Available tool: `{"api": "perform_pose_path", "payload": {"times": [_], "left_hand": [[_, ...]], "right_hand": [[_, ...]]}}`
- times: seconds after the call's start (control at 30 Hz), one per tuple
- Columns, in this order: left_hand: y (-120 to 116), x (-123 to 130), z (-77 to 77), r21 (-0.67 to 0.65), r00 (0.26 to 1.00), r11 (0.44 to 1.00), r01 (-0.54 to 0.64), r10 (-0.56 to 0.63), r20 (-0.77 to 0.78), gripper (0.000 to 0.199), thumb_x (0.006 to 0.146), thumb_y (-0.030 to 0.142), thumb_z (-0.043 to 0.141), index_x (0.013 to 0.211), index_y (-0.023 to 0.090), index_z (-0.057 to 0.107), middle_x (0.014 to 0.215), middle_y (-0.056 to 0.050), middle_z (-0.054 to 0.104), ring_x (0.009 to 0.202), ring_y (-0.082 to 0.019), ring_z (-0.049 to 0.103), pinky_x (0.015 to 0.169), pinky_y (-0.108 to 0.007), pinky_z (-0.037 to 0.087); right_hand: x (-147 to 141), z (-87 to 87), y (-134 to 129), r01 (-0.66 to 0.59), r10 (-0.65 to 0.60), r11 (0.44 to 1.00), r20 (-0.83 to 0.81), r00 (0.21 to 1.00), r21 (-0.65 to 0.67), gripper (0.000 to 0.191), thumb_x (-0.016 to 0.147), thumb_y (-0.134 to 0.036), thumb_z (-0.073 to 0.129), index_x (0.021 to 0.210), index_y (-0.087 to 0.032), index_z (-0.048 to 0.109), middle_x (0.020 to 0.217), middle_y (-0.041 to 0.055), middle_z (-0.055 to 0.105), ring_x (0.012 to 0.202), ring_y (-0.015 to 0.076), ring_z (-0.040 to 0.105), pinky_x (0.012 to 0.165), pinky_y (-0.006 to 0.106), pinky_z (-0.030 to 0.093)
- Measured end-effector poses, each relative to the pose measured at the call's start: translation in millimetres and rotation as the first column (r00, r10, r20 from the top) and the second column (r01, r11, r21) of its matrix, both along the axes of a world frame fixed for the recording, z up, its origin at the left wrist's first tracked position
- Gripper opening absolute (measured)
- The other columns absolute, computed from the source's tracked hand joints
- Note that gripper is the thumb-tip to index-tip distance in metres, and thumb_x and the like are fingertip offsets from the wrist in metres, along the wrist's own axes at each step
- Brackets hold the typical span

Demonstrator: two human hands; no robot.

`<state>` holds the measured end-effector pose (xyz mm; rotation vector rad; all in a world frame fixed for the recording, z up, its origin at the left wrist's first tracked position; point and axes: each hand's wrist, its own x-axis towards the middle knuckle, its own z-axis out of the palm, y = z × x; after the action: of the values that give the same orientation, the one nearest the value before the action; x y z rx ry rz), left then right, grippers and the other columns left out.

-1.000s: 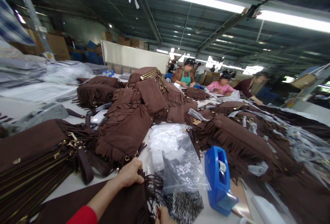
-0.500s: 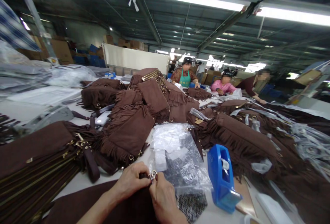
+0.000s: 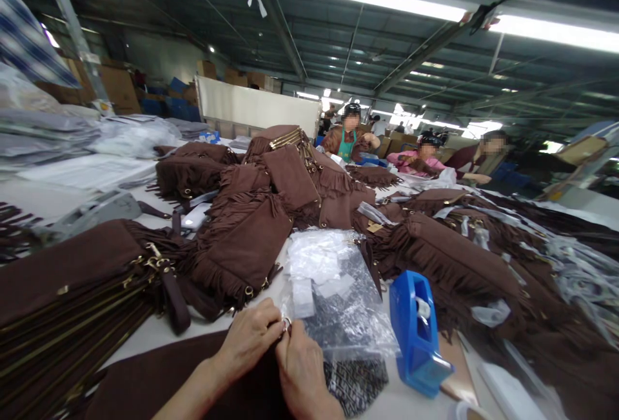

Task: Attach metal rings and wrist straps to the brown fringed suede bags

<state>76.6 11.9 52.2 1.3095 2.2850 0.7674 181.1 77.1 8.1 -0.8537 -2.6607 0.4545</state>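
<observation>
Surface layout: plastic packet left of tape dispenser.
Pouch pile behind-left of packet; pouch stack further left; near pouch in front.

At the tabletop's near edge, I watch the left hand and right hand pinch a ring over a bag.

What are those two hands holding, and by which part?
The left hand and right hand seem to pinch a small metal fitting at the edge of the brown bag; its rounded end shows between them. Exactly where each grips is hidden.
</observation>
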Motion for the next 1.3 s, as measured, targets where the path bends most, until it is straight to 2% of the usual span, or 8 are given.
{"api": "perform_pose_path", "payload": {"times": [0.13,0.27,0.33,0.47,0.8,0.97,1.13,1.3], "left_hand": [[0,-6,-0.5,0.023,0.998,1.0,-0.003,0.001,0.057,0.025,0.079,0.032,0.039,0.067,0.019,0.056,0.077,-0.001,0.054,0.075,-0.015,0.052,0.07,-0.025,0.036],[-5,-20,-6.0,0.015,0.989,1.0,-0.001,-0.001,0.146,0.044,0.064,0.032,0.059,0.106,0.018,0.056,0.099,-0.002,0.057,0.085,-0.016,0.052,0.075,-0.022,0.039],[-9,-26,-12.5,-0.049,0.983,0.998,-0.037,0.045,0.175,0.045,0.058,0.034,0.063,0.097,0.012,0.06,0.085,-0.003,0.059,0.074,-0.018,0.052,0.065,-0.025,0.039],[-14,-28,-24.0,-0.099,0.955,0.995,0.006,0.023,0.296,0.03,0.062,0.041,0.057,0.063,0.013,0.065,0.058,0.0,0.055,0.062,-0.018,0.051,0.056,-0.024,0.036],[-12,-19,-30.4,0.1,0.869,0.993,0.055,-0.097,0.486,0.048,0.062,0.027,0.05,0.107,0.018,0.065,0.082,0.003,0.069,0.072,-0.016,0.055,0.064,-0.022,0.04],[-13,-17,-34.2,0.123,0.864,0.99,0.068,-0.12,0.489,0.042,0.063,0.025,0.05,0.101,0.019,0.069,0.086,0.003,0.07,0.078,-0.017,0.058,0.069,-0.022,0.043],[-15,-15,-30.1,0.119,0.892,0.99,0.075,-0.12,0.436,0.034,0.066,0.023,0.048,0.091,0.02,0.071,0.087,0.003,0.071,0.082,-0.019,0.059,0.074,-0.023,0.043],[-14,-6,-21.7,0.119,0.924,0.989,0.088,-0.126,0.362,0.034,0.068,0.021,0.047,0.093,0.022,0.07,0.092,0.003,0.071,0.087,-0.018,0.06,0.077,-0.023,0.042]], "right_hand": [[7,5.7,1,0.02,-0.007,0.981,0.07,0.998,-0.193,0.027,0.084,-0.012,0.03,0.084,-0.013,0.057,0.071,0.0128,0.069,0.067,0.026,0.068,0.053,0.029,0.041],[23,10.9,10,-0.068,0.087,0.865,0.016,0.996,-0.498,0.028,0.085,-0.019,0.026,0.084,-0.016,0.055,0.081,0.0112,0.067,0.076,0.0233,0.064,0.062,0.029,0.041],[30,10.1,14,-0.101,0.12,0.819,-0.002,0.993,-0.565,0.028,0.086,-0.025,0.025,0.082,-0.017,0.051,0.081,0.0106,0.065,0.076,0.0227,0.06,0.064,0.03,0.04],[36,-2.4,16,-0.144,0.147,0.808,-0.041,0.988,-0.572,0.026,0.087,-0.029,0.024,0.082,-0.018,0.047,0.081,0.0102,0.062,0.075,0.0227,0.058,0.065,0.03,0.037],[36,-26.2,13,-0.141,0.078,0.846,-0.142,0.987,-0.514,0.026,0.084,-0.033,0.022,0.079,-0.02,0.045,0.073,0.0074,0.06,0.068,0.022,0.056,0.062,0.03,0.034],[37,-30.7,12,-0.113,0.055,0.871,-0.133,0.99,-0.479,0.026,0.084,-0.033,0.024,0.077,-0.021,0.046,0.067,0.0052,0.058,0.064,0.0208,0.055,0.059,0.029,0.032],[40,-23.9,16,-0.107,0.036,0.857,-0.148,0.988,-0.504,0.024,0.082,-0.033,0.035,0.081,-0.019,0.055,0.067,0.0031,0.061,0.064,0.0189,0.057,0.059,0.027,0.034],[29,-0.2,29,-0.174,0.0,0.749,-0.264,0.965,-0.639,0.041,0.084,-0.05,0.041,0.091,-0.018,0.065,0.09,0.006,0.067,0.086,0.0208,0.06,0.077,0.028,0.041]]}}
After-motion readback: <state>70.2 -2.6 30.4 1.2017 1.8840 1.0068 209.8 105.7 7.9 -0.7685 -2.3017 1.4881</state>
